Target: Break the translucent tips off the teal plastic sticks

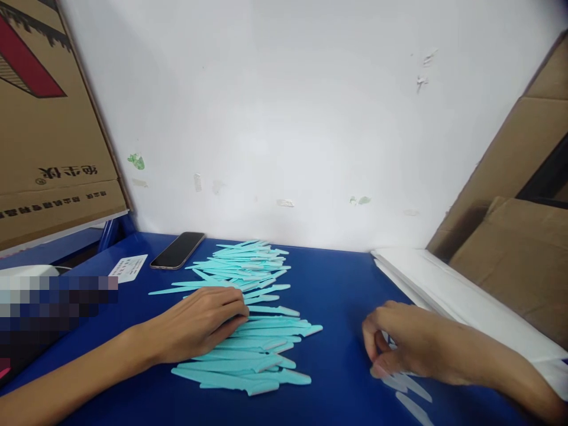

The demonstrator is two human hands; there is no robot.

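Note:
Teal eyebrow razors (248, 349) lie in a long, loose heap on the blue table (337, 284), their blade ends mostly to the right. My left hand (208, 319) rests over the middle of the heap, fingers curled and closed at the tips. From those fingertips one eyebrow razor (277, 310) sticks out to the right. On the right side, my right hand (403, 340) is bent down to the table with thumb and fingers drawn together. Several clear plastic pieces, perhaps blade covers (415, 387), lie under and beside it. What its fingertips hold is hidden.
A phone (178, 250) and a white printed card (128, 268) lie at the back left. A white flat stack (465, 307) runs along the right edge beside brown cardboard (515, 260). A printed carton (53, 136) stands left; a white wall (284, 118) closes the back.

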